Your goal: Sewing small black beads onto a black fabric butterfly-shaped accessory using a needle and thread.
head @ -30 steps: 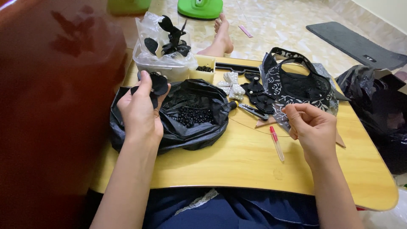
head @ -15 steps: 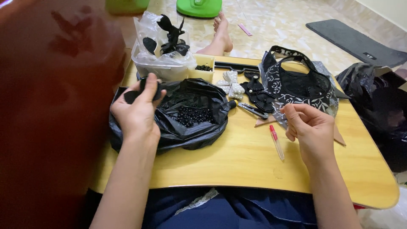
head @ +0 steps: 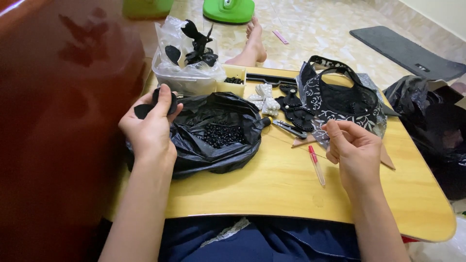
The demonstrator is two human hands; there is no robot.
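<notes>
My left hand (head: 151, 127) is shut on a small black fabric piece (head: 154, 103), held at the left rim of an open black plastic bag (head: 213, 157) full of black beads (head: 221, 135). My right hand (head: 357, 153) hovers over the right half of the wooden lap table (head: 272, 187), its thumb and fingers pinched together on a thin thread (head: 286, 141) that runs left toward the bag. A red-tipped pen (head: 316, 164) lies just left of that hand.
A clear bag of black fabric flowers (head: 187, 58) stands at the back left. A black patterned fabric basket (head: 342, 104), black bows (head: 296, 109), a white bow (head: 264, 97) and scissors (head: 289, 128) lie behind. Another black bag (head: 432, 126) sits off the right edge. A person's foot (head: 255, 41) rests beyond the table.
My left hand has drawn back to the left, off the bag, with the black fabric piece in it. My right hand has barely moved.
</notes>
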